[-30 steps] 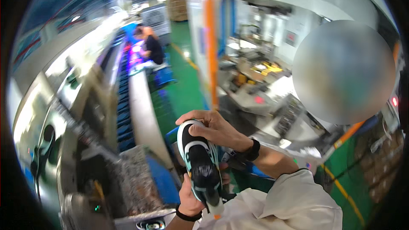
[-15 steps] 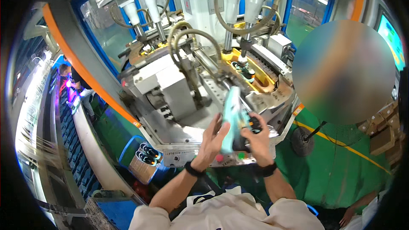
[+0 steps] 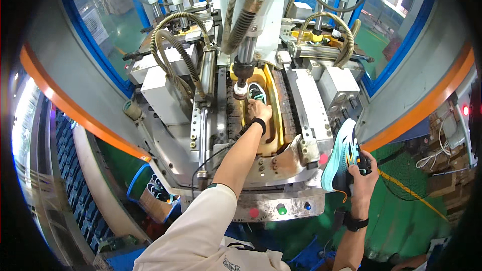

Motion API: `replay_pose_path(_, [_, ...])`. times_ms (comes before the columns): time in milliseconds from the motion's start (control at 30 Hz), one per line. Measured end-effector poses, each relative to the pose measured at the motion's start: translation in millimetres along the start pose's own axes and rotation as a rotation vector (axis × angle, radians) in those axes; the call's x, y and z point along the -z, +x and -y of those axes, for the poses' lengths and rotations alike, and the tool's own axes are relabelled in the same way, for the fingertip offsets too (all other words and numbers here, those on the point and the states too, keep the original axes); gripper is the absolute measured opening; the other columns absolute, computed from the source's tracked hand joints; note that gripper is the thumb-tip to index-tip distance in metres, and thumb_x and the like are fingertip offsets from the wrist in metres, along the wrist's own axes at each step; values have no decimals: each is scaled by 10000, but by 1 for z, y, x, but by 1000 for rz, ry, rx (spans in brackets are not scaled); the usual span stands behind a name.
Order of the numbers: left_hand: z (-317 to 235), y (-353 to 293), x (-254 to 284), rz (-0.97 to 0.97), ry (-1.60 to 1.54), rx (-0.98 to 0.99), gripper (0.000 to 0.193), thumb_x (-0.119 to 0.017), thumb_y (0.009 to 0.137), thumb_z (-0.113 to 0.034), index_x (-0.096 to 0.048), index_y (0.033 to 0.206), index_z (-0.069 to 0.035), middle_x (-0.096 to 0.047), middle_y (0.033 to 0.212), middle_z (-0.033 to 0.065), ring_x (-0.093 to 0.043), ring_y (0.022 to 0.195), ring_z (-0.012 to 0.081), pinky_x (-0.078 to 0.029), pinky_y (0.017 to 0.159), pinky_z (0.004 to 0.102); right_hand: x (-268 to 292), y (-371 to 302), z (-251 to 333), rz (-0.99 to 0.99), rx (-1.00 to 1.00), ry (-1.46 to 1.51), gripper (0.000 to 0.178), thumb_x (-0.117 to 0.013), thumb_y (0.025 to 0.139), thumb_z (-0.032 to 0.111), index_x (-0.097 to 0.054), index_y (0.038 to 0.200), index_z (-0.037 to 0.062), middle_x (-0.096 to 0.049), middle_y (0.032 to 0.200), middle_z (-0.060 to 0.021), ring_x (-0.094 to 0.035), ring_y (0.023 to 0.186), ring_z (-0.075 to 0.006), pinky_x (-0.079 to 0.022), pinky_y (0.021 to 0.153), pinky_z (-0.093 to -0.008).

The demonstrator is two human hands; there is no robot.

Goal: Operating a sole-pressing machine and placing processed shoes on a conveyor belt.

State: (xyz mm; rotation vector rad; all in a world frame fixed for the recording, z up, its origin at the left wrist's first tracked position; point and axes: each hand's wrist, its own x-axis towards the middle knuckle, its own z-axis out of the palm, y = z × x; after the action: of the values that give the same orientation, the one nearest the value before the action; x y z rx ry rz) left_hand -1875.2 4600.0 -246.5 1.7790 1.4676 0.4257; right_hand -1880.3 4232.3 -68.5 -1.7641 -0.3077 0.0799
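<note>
My left hand (image 3: 260,111) reaches into a yellow-walled trough (image 3: 271,88) of the machine, its fingers closed on the near end of a dark sneaker (image 3: 256,92) with teal and white trim. Part of that shoe is hidden behind the hand. Beside the shoe, a vertical press rod (image 3: 244,68) ends in a white tip. Out to the right, my right hand (image 3: 365,178) grips a second sneaker (image 3: 344,158), black above with a thick pale-teal sole, held on its side clear of the machine.
Hoses and a cylinder (image 3: 205,120) flank the trough on the left; a white metal block (image 3: 339,88) stands right. Buttons line the front panel (image 3: 268,207). More sneakers (image 3: 158,189) lie on a blue-rimmed cart at lower left. A mesh fan (image 3: 401,173) stands beyond my right hand.
Both hands were at the teal-soled sneaker; now only my right hand holds it, farther right. My left hand has let go and moved forward into the trough. The view has shifted, centring the trough.
</note>
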Motion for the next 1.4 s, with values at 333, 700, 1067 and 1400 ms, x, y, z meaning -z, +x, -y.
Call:
replay_pose_path(333, [47, -78, 178, 671, -1055, 139, 214, -660, 878, -62, -651, 1048, 67, -690, 983, 91, -669, 873, 165, -534, 712, 312, -187, 145, 64, 558, 109, -447, 398, -766, 662, 157, -638, 968, -62, -637, 726, -111, -607, 655, -173, -486, 577, -332])
replay_pose_path(700, [147, -339, 421, 111, -720, 336, 477, -686, 803, -26, -549, 1256, 33, -653, 1040, 53, -619, 853, 115, -503, 759, 251, -444, 79, -56, 411, 363, -857, 431, -640, 771, 143, -511, 1141, -36, -681, 955, -247, -678, 916, -403, -541, 828, -469])
replay_pose_path(1067, [231, -455, 370, -453, -1117, 588, 352, -666, 876, -81, -576, 1195, 37, -635, 1065, 68, -607, 947, 148, -476, 858, 262, -271, -162, 8, 908, 638, -429, 140, -572, 891, 104, -640, 989, 30, -660, 892, -186, -636, 856, -388, -496, 746, -456])
replay_pose_path(1400, [274, -558, 330, -705, -1307, 719, 228, -688, 877, -114, -637, 1029, 48, -646, 849, 32, -574, 708, 84, -430, 602, 229, -291, -251, -214, 1212, 1080, -333, 125, -579, 833, 107, -608, 948, 68, -598, 999, -140, -579, 965, -344, -480, 813, -429])
